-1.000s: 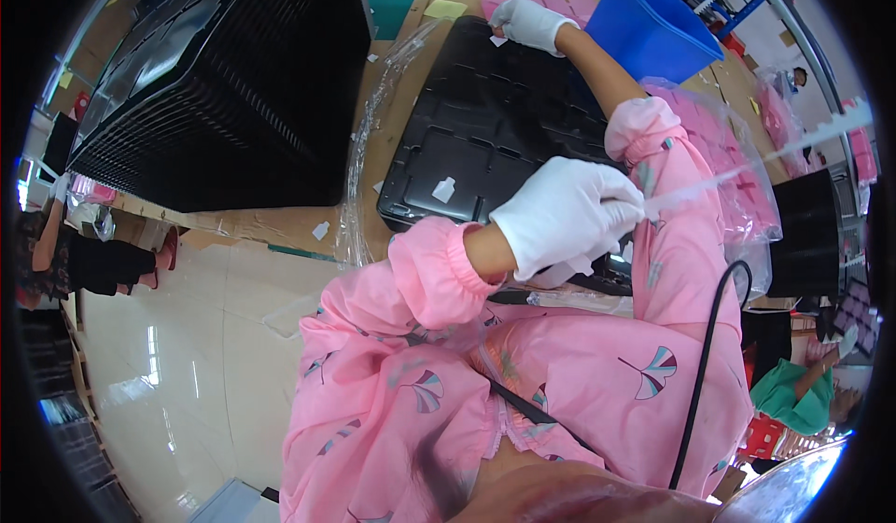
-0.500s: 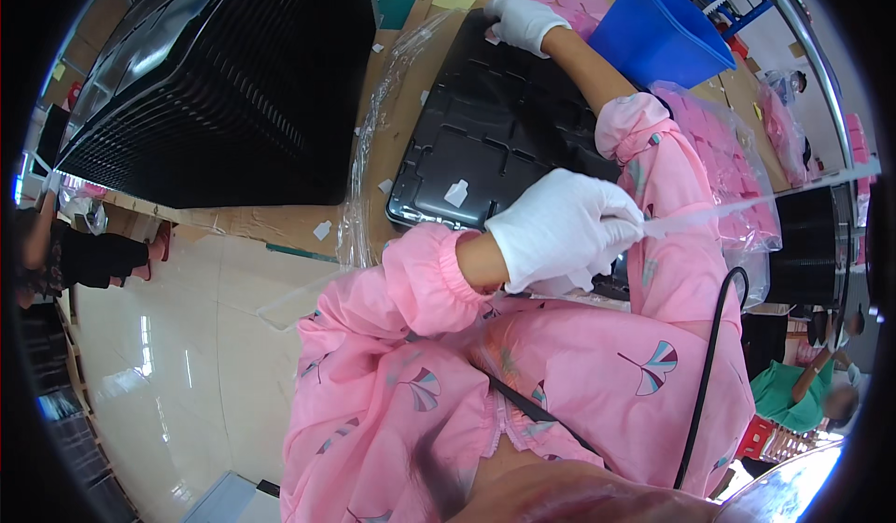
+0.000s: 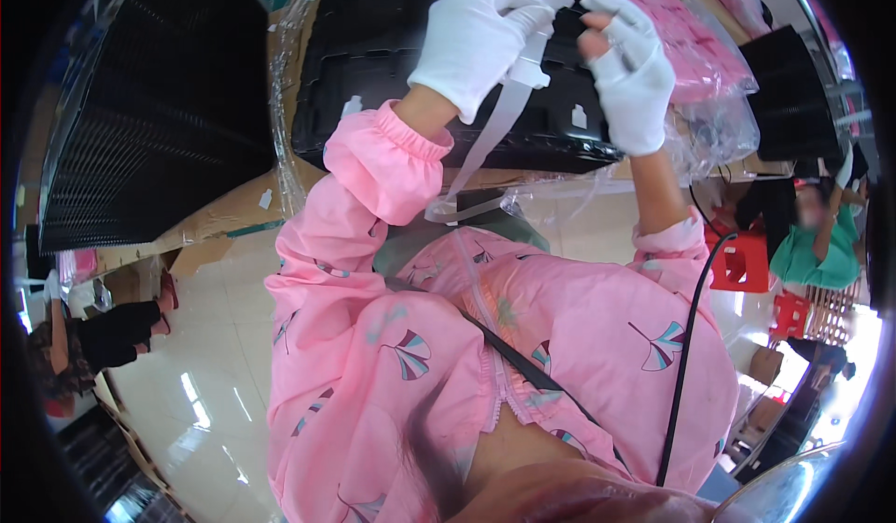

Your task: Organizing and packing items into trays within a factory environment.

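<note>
My left hand [image 3: 481, 52], in a white glove, pinches a translucent strip [image 3: 504, 117] of backing tape. A small white label [image 3: 529, 73] hangs on the strip below my fingers, and the tape's lower end curls toward my lap. To the right of the strip is my right hand [image 3: 635, 80], gloved with bare fingertips showing. Its fingers are bent but apart, and I see nothing held in them. Under both hands lies a black moulded plastic panel [image 3: 373, 47]. It carries white bottle-shaped labels, one near its left edge [image 3: 352, 106] and another at the right [image 3: 580, 116].
A tall stack of black ribbed panels [image 3: 177, 103] stands at the left. Clear plastic wrap [image 3: 285, 84] runs between stack and panel. Pink padded sheets [image 3: 677, 42] in clear film lie at the right. Other people are at the far left [image 3: 103, 336] and right [image 3: 812, 243].
My right hand has left the panel's far corner and come back beside my left hand. The left hand has risen over the panel with the strip. My view has shifted.
</note>
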Action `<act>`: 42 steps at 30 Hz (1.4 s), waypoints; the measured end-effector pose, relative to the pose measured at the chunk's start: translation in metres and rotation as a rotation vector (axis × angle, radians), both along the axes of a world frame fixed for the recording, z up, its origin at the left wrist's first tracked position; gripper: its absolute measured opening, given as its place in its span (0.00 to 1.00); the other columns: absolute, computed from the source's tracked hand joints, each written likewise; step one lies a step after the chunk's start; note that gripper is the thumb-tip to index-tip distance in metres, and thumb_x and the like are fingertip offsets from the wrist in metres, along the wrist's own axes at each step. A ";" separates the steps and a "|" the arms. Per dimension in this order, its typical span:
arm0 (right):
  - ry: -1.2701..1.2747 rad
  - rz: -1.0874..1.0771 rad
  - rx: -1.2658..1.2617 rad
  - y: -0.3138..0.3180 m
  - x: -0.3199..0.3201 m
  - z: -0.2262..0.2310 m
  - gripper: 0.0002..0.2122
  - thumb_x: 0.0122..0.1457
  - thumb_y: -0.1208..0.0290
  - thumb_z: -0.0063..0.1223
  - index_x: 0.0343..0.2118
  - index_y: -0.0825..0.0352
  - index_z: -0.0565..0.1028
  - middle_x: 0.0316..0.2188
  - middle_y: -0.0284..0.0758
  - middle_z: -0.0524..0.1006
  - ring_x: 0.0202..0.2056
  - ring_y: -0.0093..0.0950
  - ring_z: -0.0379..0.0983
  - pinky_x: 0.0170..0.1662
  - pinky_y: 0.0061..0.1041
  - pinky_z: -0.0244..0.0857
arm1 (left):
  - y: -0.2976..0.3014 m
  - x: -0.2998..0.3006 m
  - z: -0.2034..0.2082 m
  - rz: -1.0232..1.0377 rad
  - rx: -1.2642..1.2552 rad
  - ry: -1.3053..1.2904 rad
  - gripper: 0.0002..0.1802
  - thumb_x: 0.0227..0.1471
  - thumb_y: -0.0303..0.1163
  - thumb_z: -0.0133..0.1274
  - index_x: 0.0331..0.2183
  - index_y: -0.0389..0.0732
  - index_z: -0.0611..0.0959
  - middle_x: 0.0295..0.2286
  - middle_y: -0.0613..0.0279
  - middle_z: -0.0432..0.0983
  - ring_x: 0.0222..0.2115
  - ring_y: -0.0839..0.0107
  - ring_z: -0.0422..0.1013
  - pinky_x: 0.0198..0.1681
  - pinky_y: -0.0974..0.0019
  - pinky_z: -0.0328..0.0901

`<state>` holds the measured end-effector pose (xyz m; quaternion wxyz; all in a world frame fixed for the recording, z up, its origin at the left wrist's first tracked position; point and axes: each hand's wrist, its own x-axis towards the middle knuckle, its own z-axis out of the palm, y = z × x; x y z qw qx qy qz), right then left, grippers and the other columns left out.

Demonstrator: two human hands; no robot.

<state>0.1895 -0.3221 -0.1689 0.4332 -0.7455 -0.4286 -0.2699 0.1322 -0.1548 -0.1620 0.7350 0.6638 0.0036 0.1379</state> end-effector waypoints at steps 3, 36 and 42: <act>-0.104 0.061 -0.101 -0.004 -0.025 0.002 0.14 0.42 0.79 0.62 0.34 0.70 0.76 0.43 0.38 0.74 0.42 0.32 0.72 0.45 0.24 0.65 | -0.012 0.004 -0.006 0.078 0.179 -0.076 0.08 0.50 0.30 0.54 0.32 0.35 0.82 0.24 0.62 0.79 0.20 0.77 0.74 0.19 0.75 0.68; -0.124 0.137 -1.238 0.019 0.285 -0.017 0.09 0.38 0.68 0.64 0.22 0.65 0.78 0.28 0.39 0.77 0.32 0.37 0.73 0.37 0.34 0.67 | 0.000 -0.005 0.002 0.135 0.020 0.190 0.11 0.51 0.31 0.55 0.35 0.34 0.79 0.26 0.60 0.79 0.22 0.75 0.75 0.19 0.80 0.59; -0.074 -0.013 -1.405 0.043 0.245 0.013 0.06 0.46 0.77 0.53 0.30 0.68 0.76 0.33 0.41 0.76 0.32 0.35 0.74 0.36 0.30 0.67 | 0.005 -0.006 0.002 0.136 0.000 0.236 0.12 0.52 0.35 0.55 0.35 0.35 0.79 0.26 0.59 0.79 0.22 0.75 0.75 0.20 0.81 0.59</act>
